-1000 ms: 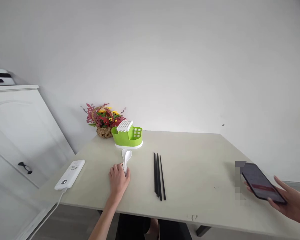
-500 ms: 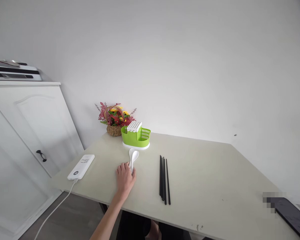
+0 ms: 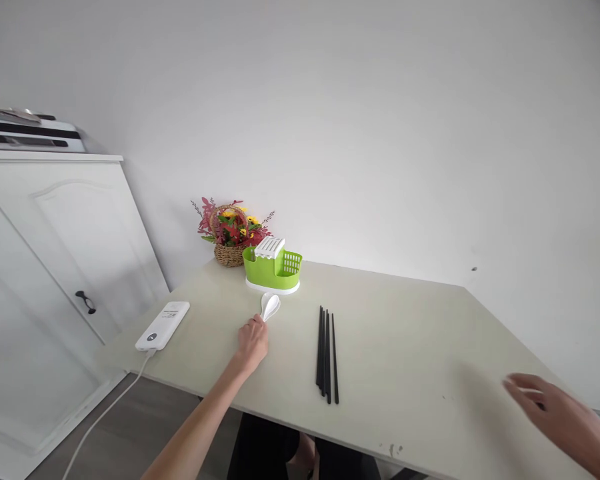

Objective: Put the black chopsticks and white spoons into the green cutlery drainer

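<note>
My left hand [image 3: 253, 343] is closed around the handles of white spoons [image 3: 270, 305], whose bowls point away from me just in front of the green utensil caddy [image 3: 267, 270]. The bowls overlap, and the hand covers the handles. To the right of that hand lie several black chopsticks [image 3: 326, 353], roughly side by side and pointing away from me. My right hand [image 3: 550, 410] is above the table's right end, slightly blurred. Its fingers reach leftward with a gap between them, and nothing shows in them.
Behind the caddy, a wicker basket of flowers [image 3: 229, 255] stands near the wall. A white power bank [image 3: 163, 325] with a cable [image 3: 111, 408] lies on the table's [image 3: 400, 333] left side. Left of the table is a white cabinet [image 3: 75, 220].
My right hand has come into view at the right, where the phone was visible before. My left hand has closed on the spoons, which now overlap more.
</note>
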Available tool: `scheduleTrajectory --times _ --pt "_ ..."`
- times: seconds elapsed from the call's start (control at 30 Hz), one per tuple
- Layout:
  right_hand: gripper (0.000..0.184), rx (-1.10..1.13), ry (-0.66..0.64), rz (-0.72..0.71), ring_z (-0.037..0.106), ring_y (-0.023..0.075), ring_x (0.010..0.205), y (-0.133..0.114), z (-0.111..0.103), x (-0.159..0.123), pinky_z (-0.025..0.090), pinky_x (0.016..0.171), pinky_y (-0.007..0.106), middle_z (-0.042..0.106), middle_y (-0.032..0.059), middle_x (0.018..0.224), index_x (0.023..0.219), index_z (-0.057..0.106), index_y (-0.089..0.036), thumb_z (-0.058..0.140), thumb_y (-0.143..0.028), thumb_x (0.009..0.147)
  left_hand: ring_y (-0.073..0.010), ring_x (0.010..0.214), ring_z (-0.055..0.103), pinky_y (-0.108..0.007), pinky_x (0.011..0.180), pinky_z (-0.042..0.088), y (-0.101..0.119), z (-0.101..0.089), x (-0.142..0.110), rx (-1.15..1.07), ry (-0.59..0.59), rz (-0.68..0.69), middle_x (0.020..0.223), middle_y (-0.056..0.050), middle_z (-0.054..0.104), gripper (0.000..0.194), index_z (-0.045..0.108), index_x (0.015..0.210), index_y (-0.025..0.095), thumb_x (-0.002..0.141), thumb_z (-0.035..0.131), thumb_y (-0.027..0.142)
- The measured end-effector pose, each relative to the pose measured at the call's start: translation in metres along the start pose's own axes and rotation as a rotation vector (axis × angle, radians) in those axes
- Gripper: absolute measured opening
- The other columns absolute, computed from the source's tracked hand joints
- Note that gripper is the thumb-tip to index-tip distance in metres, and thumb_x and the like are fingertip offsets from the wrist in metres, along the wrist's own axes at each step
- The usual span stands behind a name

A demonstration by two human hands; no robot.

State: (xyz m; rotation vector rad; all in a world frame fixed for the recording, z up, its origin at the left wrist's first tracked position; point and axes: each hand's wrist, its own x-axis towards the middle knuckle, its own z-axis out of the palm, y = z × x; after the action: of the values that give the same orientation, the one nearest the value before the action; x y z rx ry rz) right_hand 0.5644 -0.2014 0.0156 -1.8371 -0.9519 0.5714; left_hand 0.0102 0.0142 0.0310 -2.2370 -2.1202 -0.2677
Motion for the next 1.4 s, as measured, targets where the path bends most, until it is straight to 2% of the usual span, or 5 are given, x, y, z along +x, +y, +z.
scheduleTrajectory --times 0.3,0.4,0.6,0.97,1.4 --pt "0.057 0.199 -0.498 -0.165 0.069 0.0318 0.112 -0.125 0.167 -0.062 0.062 0.075 0.037 0.069 0.0113 0.130 0.122 0.066 -0.027 0.073 -0.065 0.080 -0.0262 0.086 0.075 -0.031 0.068 0.047 0.108 -0.023 -0.039 -0.463 -0.210 0.129 0.093 -0.017 0.073 0.034 0.054 0.113 0.013 0.110 0.026 0.031" --pt "0.080 0.411 -0.505 -0.054 0.069 0.0263 0.113 -0.151 0.198 -0.069 0.059 0.096 0.040 0.067 0.0065 0.134 0.148 0.041 -0.032 0.076 -0.061 0.082 -0.0282 0.085 0.074 -0.033 0.067 0.047 0.154 -0.035 -0.064 -0.632 -0.299 0.232 0.093 -0.017 0.072 0.038 0.053 0.113 0.014 0.110 0.024 0.037" --pt "0.079 0.359 -0.264 0.108 0.071 0.0250 0.093 -0.143 0.234 -0.047 0.062 0.081 0.037 0.067 0.0015 0.098 0.144 0.025 -0.026 0.067 -0.059 0.086 -0.0333 0.091 0.073 -0.040 0.070 0.051 0.196 -0.031 -0.094 -0.559 -0.334 0.510 0.110 -0.025 0.068 0.035 0.049 0.130 0.004 0.103 0.034 0.022" --pt "0.049 -0.199 -0.250 0.022 0.068 0.0292 0.079 -0.097 0.244 0.001 0.052 0.073 0.040 0.063 0.0055 0.080 0.134 0.038 -0.015 0.045 -0.042 0.094 -0.0351 0.107 0.066 -0.051 0.091 0.055 0.188 -0.021 -0.105 -0.531 -0.085 0.551 0.113 -0.017 0.066 0.035 0.054 0.126 0.014 0.099 0.057 0.036" --pt "0.021 -0.669 -0.296 -0.162 0.071 0.0279 0.084 -0.107 0.253 -0.012 0.044 0.068 0.033 0.069 0.0125 0.091 0.115 0.049 -0.016 0.041 -0.028 0.100 -0.0223 0.094 0.068 -0.039 0.088 0.055 0.143 -0.009 -0.070 -0.767 0.186 0.526 0.097 -0.005 0.070 0.012 0.060 0.106 0.023 0.098 0.052 0.021"
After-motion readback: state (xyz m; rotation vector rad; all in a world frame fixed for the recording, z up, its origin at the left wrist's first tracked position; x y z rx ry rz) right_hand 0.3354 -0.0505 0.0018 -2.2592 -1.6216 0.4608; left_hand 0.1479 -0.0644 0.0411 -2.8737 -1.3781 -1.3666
